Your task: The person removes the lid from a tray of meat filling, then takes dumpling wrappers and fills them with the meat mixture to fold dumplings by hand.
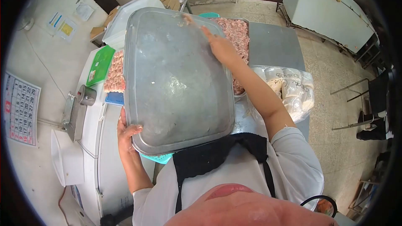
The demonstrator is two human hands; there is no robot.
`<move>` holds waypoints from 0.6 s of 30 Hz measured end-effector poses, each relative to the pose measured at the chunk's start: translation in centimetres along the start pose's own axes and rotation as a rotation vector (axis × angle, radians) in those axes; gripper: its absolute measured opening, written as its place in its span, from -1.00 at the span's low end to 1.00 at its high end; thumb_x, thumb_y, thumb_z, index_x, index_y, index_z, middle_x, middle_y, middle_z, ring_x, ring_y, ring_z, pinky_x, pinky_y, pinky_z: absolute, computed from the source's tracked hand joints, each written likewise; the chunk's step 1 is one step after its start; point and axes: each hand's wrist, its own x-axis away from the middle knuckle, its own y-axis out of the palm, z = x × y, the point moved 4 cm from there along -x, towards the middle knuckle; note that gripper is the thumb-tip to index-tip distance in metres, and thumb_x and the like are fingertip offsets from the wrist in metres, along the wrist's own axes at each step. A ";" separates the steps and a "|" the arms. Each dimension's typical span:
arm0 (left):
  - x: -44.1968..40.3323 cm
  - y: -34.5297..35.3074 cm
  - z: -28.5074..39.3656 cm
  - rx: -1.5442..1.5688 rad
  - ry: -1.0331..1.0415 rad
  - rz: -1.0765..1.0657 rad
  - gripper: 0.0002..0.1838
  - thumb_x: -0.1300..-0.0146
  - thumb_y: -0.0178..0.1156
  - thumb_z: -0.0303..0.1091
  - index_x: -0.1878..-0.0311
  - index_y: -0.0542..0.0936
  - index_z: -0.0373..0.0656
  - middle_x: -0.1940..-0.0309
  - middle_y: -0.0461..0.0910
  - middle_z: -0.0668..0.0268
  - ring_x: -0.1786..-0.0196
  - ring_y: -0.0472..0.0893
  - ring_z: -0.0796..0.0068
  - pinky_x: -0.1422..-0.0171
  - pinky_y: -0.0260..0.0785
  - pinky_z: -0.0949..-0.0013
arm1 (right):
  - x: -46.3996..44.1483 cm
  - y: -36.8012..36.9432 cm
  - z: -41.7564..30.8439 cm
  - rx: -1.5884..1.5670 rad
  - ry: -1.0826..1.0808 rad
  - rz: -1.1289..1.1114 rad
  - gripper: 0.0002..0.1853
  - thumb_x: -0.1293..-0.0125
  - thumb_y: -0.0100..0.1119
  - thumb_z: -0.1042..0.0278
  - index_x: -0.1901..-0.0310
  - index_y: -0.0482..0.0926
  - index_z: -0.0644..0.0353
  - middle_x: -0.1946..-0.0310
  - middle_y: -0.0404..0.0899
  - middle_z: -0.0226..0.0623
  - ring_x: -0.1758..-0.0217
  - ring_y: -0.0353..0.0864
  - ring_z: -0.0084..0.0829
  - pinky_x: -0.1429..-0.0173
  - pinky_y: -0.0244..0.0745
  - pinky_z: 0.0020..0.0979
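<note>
A large grey metal tray (180, 75) is tilted up in front of me, its dented underside facing the camera. My left hand (127, 132) grips the tray's near left corner, thumb over the edge and the other fingers partly behind it. Across the far right part of the underside lies my right hand (220, 46), fingers stretched out and somewhat blurred. Bits of pinkish residue show on the fingers of both hands. Partly hidden behind the tray are a metal pan of ground meat (238, 37) on the right and more pinkish meat (114, 73) on the left.
A clear bag of pale contents with handwriting (289, 88) lies on the metal table (276, 42) at right. On the left are a green board-like item (100, 65), a metal grinder-like device (77, 109) and a white bin (69, 157). A white chest freezer (326, 12) stands beyond.
</note>
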 end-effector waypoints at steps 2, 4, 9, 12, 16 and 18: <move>0.0 -1.0 -0.2 -0.003 -0.016 -0.004 -0.03 0.39 0.15 -0.58 -0.35 0.28 -0.43 -0.01 0.56 0.01 0.02 0.62 0.16 -0.14 0.49 0.27 | 0.3 1.4 4.3 0.004 0.058 0.152 -0.36 -0.35 -0.10 0.52 -0.47 0.16 -0.08 0.16 0.61 0.16 0.11 0.63 0.11 0.06 0.52 0.01; -0.2 -2.7 -0.2 -0.027 -0.007 0.062 0.04 0.37 0.16 -0.53 -0.42 0.19 -0.38 -0.04 0.54 -0.01 0.03 0.63 0.09 -0.12 0.53 0.19 | 1.4 3.0 10.1 0.024 0.273 -0.195 -0.44 -0.40 -0.14 0.48 -0.44 0.22 -0.01 0.15 0.61 0.22 0.09 0.64 0.12 0.00 0.51 0.03; -1.0 -2.8 0.2 0.011 0.011 0.057 0.00 0.35 0.17 -0.53 -0.39 0.23 -0.41 -0.01 0.56 -0.01 0.06 0.63 0.15 -0.10 0.51 0.26 | 4.9 -0.2 6.7 -0.058 0.210 -0.147 -0.46 -0.43 -0.16 0.43 -0.45 0.22 -0.01 0.09 0.59 0.21 0.00 0.62 0.08 -0.05 0.49 0.03; -1.6 -1.4 0.3 -0.017 0.001 0.027 -0.03 0.34 0.18 -0.56 -0.36 0.25 -0.47 0.03 0.58 0.01 0.11 0.64 0.22 -0.06 0.51 0.33 | 5.3 -1.5 0.4 -0.085 0.031 -0.002 -0.44 -0.42 -0.13 0.43 -0.46 0.20 0.00 0.07 0.59 0.20 -0.03 0.60 0.06 -0.05 0.48 0.02; -2.7 -0.8 -0.5 -0.069 -0.027 -0.034 -0.04 0.32 0.18 -0.56 -0.37 0.22 -0.51 0.05 0.58 -0.01 0.16 0.65 0.25 0.00 0.52 0.33 | 4.5 -0.5 -2.0 -0.071 0.006 -0.052 -0.41 -0.37 -0.09 0.46 -0.45 0.20 0.03 0.08 0.58 0.19 -0.03 0.60 0.06 -0.04 0.49 -0.01; -3.3 -1.3 -1.0 -0.051 -0.031 -0.051 -0.04 0.32 0.19 -0.56 -0.36 0.23 -0.50 0.06 0.59 0.00 0.17 0.66 0.25 0.01 0.53 0.33 | 3.5 0.7 2.7 -0.048 0.190 -0.044 -0.42 -0.36 -0.10 0.48 -0.43 0.23 0.02 0.09 0.58 0.21 -0.01 0.60 0.10 -0.05 0.50 0.00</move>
